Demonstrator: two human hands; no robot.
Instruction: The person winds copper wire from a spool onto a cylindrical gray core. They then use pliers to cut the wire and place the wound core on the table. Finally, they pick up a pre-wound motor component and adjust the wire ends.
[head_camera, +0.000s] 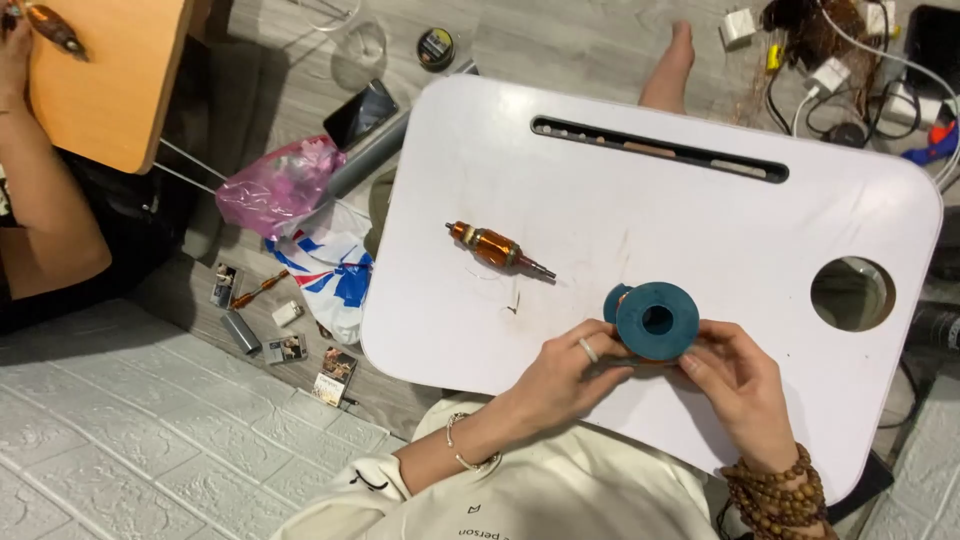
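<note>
Two hands gripped the teal plastic spool (655, 320) at lower centre of the frame, over the near edge of the white lap table (700, 220). Left hand (565, 375) pinched its underside with curled fingers; right hand (735, 385) closed on the flange from the right. Best, I judged, to keep the spool steady and level. Up and left on the tabletop lay the copper-wound motor armature (498, 248), well apart. Far left, on the floor, a pink plastic bag (275, 190) sat bunched, contents hidden.
</note>
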